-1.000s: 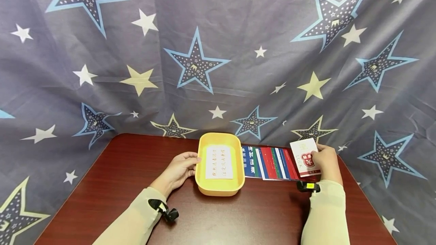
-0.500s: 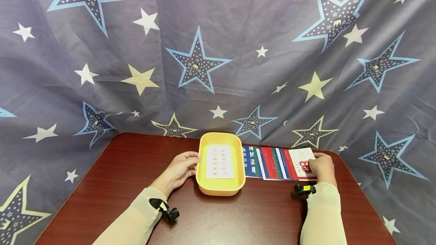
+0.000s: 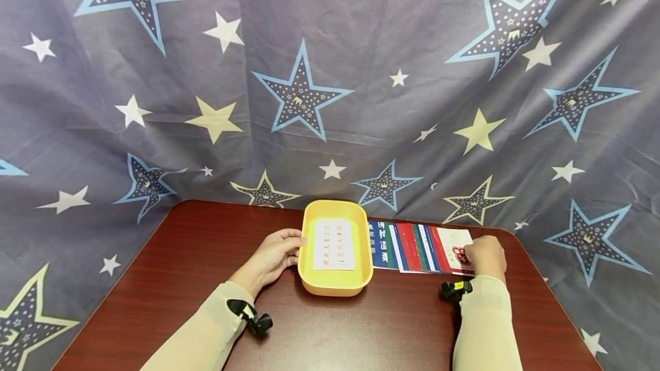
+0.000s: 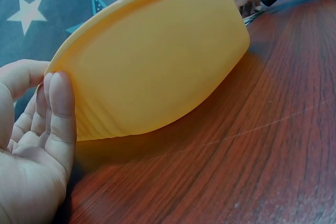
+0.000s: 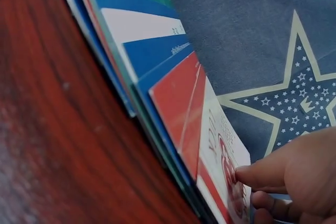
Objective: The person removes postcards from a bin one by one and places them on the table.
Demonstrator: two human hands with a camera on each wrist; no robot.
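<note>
My left hand point(image 3: 275, 256) pinches the left rim of a yellow plastic tray point(image 3: 335, 289). In the left wrist view, the thumb and fingers close over the tray's corner. Inside the tray lies a white card with lines of written characters point(image 3: 334, 245). To the tray's right, several overlapping blue, red, green and white cards point(image 3: 409, 248) form a row. A white card with a red emblem and the word LUCK point(image 3: 454, 239) lies at the row's right end. My right hand point(image 3: 487, 256) pinches this card's right edge, thumb on top; its fingers partly hide the emblem.
Everything stands on a dark red wooden table point(image 3: 309, 336). A grey curtain with stars point(image 3: 330, 102) hangs right behind the table's far edge. Each wrist wears a small black camera, the right one point(image 3: 455, 289) close to the cards.
My right hand has brought the LUCK card down and left, from raised and tilted to flat at the row's right end. The left hand and tray keep their place.
</note>
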